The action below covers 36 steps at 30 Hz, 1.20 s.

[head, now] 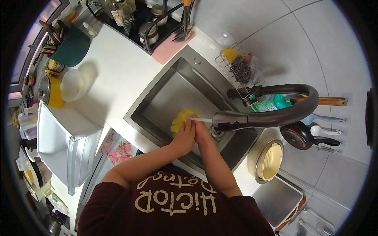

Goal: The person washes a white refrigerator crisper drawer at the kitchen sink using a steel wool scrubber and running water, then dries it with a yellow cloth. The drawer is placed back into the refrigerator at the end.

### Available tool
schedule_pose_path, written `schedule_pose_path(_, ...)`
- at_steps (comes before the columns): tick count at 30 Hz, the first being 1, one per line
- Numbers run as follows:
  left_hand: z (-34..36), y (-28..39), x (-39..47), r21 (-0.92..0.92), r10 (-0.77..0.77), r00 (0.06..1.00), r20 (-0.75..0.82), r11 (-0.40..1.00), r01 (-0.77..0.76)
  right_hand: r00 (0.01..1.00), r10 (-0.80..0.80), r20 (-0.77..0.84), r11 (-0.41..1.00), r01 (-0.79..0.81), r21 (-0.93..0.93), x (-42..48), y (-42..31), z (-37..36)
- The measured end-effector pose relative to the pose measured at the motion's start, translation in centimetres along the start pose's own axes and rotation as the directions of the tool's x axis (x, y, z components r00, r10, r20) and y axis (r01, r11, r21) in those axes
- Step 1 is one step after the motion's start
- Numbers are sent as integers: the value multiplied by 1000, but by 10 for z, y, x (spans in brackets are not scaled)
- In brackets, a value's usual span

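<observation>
Both hands are together over the grey sink basin [161, 91], under the running faucet. My left hand [183, 138] presses on a crumpled yellow cloth or sponge [180, 118]; its exact kind is hard to tell. My right hand [201, 129] meets it from the right and also grips the yellow piece, its fingers partly hidden. A stream of water [202, 119] runs from the dark pull-out faucet head [229, 120] onto the hands and the yellow piece. The drain [218, 133] lies below the faucet head.
The curved faucet neck [307, 100] arches over the right side. A wire basket [229, 69] with scrubbers hangs behind the sink. Cream strainer [270, 162] sits in a metal bowl at right. A white drawer-like bin [56, 135] and a white bowl [71, 85] stand on the left counter.
</observation>
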<state>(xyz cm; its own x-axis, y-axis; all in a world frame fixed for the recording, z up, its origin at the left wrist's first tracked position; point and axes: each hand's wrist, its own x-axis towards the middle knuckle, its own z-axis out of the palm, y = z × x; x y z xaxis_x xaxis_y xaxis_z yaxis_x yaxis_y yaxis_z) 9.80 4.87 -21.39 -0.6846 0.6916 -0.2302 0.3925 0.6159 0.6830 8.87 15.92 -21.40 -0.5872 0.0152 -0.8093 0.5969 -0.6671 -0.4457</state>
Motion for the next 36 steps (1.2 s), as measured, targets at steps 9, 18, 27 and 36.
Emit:
schedule_pose_path(9, -10, -31, -25, -484, -69, 959, -274, 872, -75, 951, 1, 310, 976, -69, 207, 5, 4, -19)
schedule_pose_path(18, -20, -46, -10, -539, -241, 886, -397, 842, -12, 899, 73, 431, 972, -160, 170, 14, 4, -11)
schedule_pose_path(27, -29, -39, -2, -949, -743, 664, 81, 147, 280, 945, 72, 320, 989, -109, 99, -2, 1, -5)
schedule_pose_path(36, 19, -77, 24, -755, -320, 834, 450, -635, 164, 855, -414, 314, 422, 485, -766, -44, 22, 44)
